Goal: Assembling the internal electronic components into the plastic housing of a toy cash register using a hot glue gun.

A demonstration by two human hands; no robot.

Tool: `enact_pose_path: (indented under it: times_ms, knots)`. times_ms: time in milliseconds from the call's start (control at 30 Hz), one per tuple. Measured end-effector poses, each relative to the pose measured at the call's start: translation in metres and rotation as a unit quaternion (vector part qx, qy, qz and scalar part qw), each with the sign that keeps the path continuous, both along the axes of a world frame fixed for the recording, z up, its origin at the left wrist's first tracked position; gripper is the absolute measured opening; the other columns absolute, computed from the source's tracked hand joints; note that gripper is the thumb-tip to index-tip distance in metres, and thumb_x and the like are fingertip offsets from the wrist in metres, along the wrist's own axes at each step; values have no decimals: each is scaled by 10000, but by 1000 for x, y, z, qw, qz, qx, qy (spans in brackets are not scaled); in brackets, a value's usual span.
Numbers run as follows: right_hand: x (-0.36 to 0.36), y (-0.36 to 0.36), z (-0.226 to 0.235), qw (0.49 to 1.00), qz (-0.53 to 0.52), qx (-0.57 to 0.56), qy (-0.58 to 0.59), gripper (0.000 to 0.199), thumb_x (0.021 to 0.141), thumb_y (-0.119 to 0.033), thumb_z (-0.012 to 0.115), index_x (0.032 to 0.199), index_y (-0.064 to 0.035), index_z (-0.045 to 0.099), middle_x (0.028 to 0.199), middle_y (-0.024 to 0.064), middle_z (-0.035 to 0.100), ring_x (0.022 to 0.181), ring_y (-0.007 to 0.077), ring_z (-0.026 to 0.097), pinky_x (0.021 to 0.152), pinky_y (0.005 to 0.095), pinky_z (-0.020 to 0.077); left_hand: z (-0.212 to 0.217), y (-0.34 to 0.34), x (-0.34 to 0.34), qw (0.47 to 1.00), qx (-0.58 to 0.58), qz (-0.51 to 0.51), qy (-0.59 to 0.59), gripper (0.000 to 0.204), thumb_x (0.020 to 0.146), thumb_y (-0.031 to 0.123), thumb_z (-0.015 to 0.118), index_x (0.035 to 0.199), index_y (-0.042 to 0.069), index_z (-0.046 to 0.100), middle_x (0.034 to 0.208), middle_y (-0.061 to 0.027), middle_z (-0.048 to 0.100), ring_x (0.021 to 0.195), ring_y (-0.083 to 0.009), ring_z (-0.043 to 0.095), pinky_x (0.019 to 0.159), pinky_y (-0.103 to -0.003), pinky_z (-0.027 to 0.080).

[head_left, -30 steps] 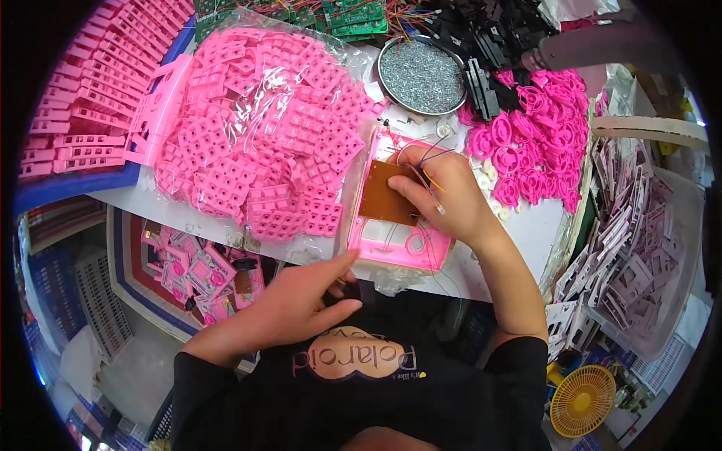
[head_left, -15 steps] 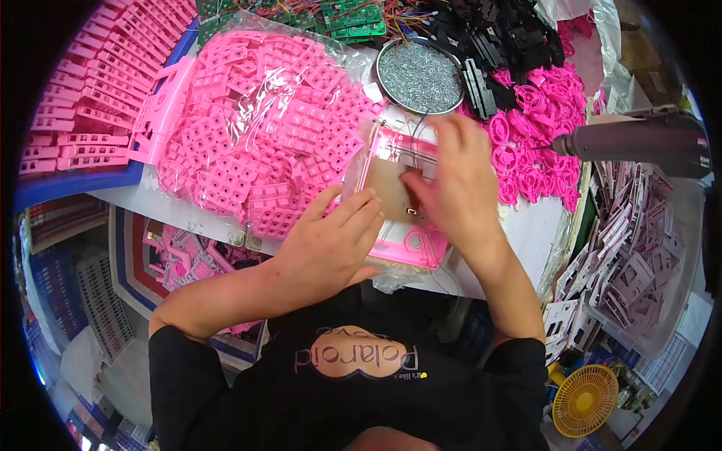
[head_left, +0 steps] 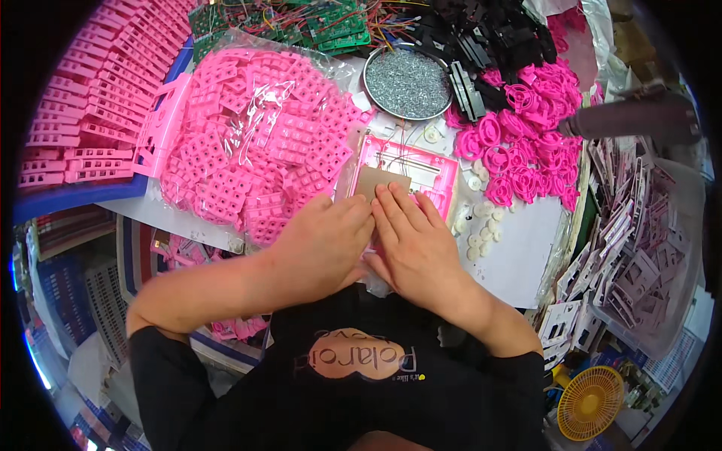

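A shallow pink plastic casing [head_left: 449,173] lies on the worktable in front of me, with a flat brown circuit board [head_left: 382,179] in it. Thin wires run from the casing toward the far side. My left hand [head_left: 320,234] is closed around the casing's near left corner, fingers bent over the edge of the board and thumb low at the near side. Flat on the board's near part rests my right hand [head_left: 417,239], its fingers stretched out side by side. Both hands hide the near half of the casing.
Left of the casing lies a clear bag of pink keypad pieces [head_left: 263,135]. Beyond it are green circuit boards [head_left: 331,30], a round tray of screws [head_left: 408,52] and black parts [head_left: 481,37]. Pink rings [head_left: 519,143] and white discs [head_left: 481,233] lie right, near a dark power tool [head_left: 632,120].
My right hand has come nearer and lies flat on the board beside my left hand. The left fingers have curled in. More of the casing's far end and the white discs show.
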State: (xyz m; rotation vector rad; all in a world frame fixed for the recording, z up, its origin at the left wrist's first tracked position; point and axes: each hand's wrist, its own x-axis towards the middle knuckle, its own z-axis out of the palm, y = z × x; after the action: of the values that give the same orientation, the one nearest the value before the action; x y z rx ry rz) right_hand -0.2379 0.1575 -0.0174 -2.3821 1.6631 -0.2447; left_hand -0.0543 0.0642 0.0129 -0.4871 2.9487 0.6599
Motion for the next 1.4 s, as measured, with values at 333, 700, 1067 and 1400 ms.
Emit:
enact_pose_path:
  times_ms: [333,700,1067,1400]
  knots:
    - [9,-2,6,1000,-13,-12,-3,671,846,-383,692,1281,113,575,1402,256,536,1327,387,484,1091,498,385,-38,-178,-139,974,-206,61,-74,168,807,176,680,911,53,728,852,-152,697,884,-357,709,747,-464,581]
    - [-26,-15,20,986,16,-44,-160,521,748,-197,780,1179,40,609,1307,250,575,1291,405,498,1067,513,413,-35,-179,-141,972,-229,53,1,219,871,232,615,820,34,693,845,-166,700,826,-350,703,694,-481,572]
    - [-132,-123,96,782,68,-14,-619,649,885,-222,714,1401,66,446,929,176,667,773,234,659,726,358,559,3,-8,-24,924,248,111,268,68,824,29,734,861,46,680,807,-67,644,723,-214,629,630,-327,487]
    - [-31,-28,77,634,63,-41,-770,300,898,-252,732,1055,-111,518,594,2,578,466,127,487,441,283,406,-55,28,-23,861,207,159,438,155,823,-15,730,971,27,707,893,-96,698,799,-251,675,679,-344,504]
